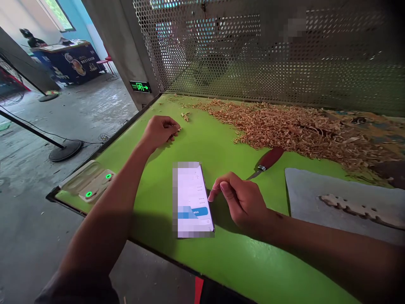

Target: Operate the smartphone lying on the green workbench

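We look down on a green bench [221, 261] backed by a perforated metal screen [268, 50]. A wide drift of wood shavings [284, 126] runs from twelve o'clock toward three. At four o'clock lies a grey mat [310, 194] bearing a pale carved wooden piece [354, 207]. At the centre a phone [193, 198] lies flat, its screen lit. Our right hand [240, 200] rests just beside its right edge, fingers curled loosely, grip holding nothing; the fingertips may touch the phone's rim, though we cannot tell. Our left hand [160, 131] sits at eleven o'clock, loosely clenched on the bench. A red-handled knife [267, 161] lies at one o'clock of the right hand. At nine o'clock sits a small case [87, 181] with green lights.
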The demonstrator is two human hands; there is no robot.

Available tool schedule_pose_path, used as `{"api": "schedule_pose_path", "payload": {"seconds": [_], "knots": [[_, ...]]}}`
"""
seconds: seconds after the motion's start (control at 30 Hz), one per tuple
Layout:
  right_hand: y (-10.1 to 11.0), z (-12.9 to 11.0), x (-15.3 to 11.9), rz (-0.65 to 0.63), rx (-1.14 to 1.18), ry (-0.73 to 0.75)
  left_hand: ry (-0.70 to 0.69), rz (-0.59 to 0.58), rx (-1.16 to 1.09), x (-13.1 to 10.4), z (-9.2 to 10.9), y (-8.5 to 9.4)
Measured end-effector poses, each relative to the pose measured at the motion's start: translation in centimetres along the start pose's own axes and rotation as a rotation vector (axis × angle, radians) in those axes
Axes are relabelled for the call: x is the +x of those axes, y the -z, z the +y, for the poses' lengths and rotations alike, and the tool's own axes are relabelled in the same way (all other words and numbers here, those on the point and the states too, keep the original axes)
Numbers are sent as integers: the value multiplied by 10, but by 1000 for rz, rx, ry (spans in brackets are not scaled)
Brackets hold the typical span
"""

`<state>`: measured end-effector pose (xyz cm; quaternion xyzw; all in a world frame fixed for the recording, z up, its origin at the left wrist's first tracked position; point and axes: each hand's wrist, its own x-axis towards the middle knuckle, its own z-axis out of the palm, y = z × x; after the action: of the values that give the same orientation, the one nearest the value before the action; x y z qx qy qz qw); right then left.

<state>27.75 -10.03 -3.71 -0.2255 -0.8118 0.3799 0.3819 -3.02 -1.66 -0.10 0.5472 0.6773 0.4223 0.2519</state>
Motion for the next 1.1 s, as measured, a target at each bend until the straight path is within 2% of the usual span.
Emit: {"api": "schedule_pose_path", "payload": {"seconds": [0.47, 0.6, 0.73, 0.83, 1.1], "knots": [[0, -2, 1, -9, -20, -14, 8, -11, 19, -1, 3, -1], [0, -4, 4, -77, -102, -1, -14, -18, 15, 1, 0, 0], [1, -5, 6, -154, -128, 98, -25, -53, 18, -1, 0, -1], [2, -7, 5, -113, -117, 131, -18, -92, 38, -2, 2, -1], [2, -8, 5, -64, -122, 78, -19, -187, 53, -4, 0, -1]]}}
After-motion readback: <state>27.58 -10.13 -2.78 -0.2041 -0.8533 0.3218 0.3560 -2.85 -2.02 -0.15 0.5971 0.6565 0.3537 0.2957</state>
